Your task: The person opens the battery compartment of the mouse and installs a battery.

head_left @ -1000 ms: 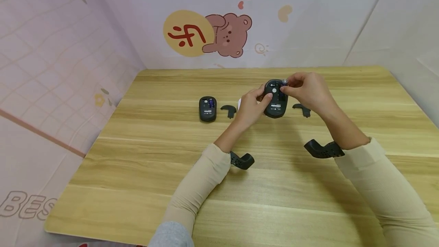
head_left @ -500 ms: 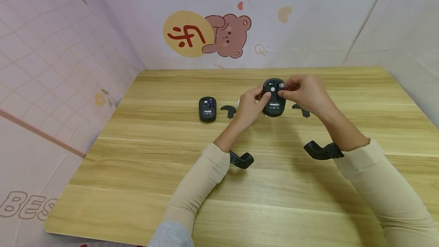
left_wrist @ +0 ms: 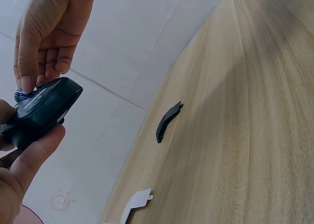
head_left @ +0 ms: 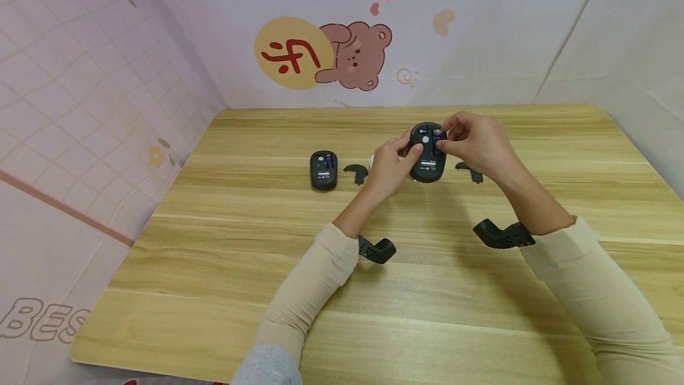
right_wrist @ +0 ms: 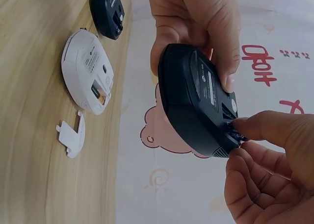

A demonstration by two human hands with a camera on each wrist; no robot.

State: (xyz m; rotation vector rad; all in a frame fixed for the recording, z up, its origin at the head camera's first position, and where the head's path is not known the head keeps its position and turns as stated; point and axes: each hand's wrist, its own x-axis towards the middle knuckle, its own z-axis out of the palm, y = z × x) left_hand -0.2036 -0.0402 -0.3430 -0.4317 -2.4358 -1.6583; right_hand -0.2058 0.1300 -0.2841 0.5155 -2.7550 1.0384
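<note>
My left hand [head_left: 392, 162] grips a black computer mouse [head_left: 429, 170] by its sides, its underside turned up toward the head camera and its battery bay uncovered. A purple battery [head_left: 437, 135] lies in that bay, its silver end at the top. The thumb and fingers of my right hand [head_left: 478, 141] pinch it at the bay's right edge. In the right wrist view the thumb covers most of the battery. The left wrist view shows the mouse [left_wrist: 41, 111] held up off the table, a bit of the battery [left_wrist: 20, 95] showing beneath the right fingertips.
Left on the wooden table [head_left: 240, 290] lies a second black mouse [head_left: 323, 179], bay uncovered, battery inside. A black battery cover [head_left: 357, 172] is beside it, another [head_left: 474, 172] right of my hands. A white mouse [right_wrist: 81, 67] and white cover [right_wrist: 73, 136] lie behind my left hand.
The battery has gone from sticking up above the bay to lying down in it. My right fingers have moved slightly down with it, while my left hand keeps its hold on the mouse.
</note>
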